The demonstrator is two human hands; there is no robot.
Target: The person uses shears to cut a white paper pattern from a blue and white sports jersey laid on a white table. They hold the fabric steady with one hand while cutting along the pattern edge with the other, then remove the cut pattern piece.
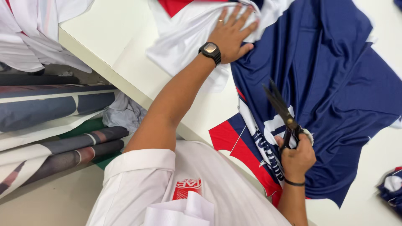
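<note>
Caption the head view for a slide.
Left hand flat on white fabric, right hand holding scissors over navy fabric.

rolls of printed fabric (58, 146) stacked low at left | pale cloth pile (37, 33) hanging top left | crumpled grey cloth (123, 113) by the white table's (125, 37) edge | small navy scrap (391, 188) far right

A white table (125, 50) carries blue cloth (335, 75), with white cloth (184, 37) lying just left of the blue.
</note>
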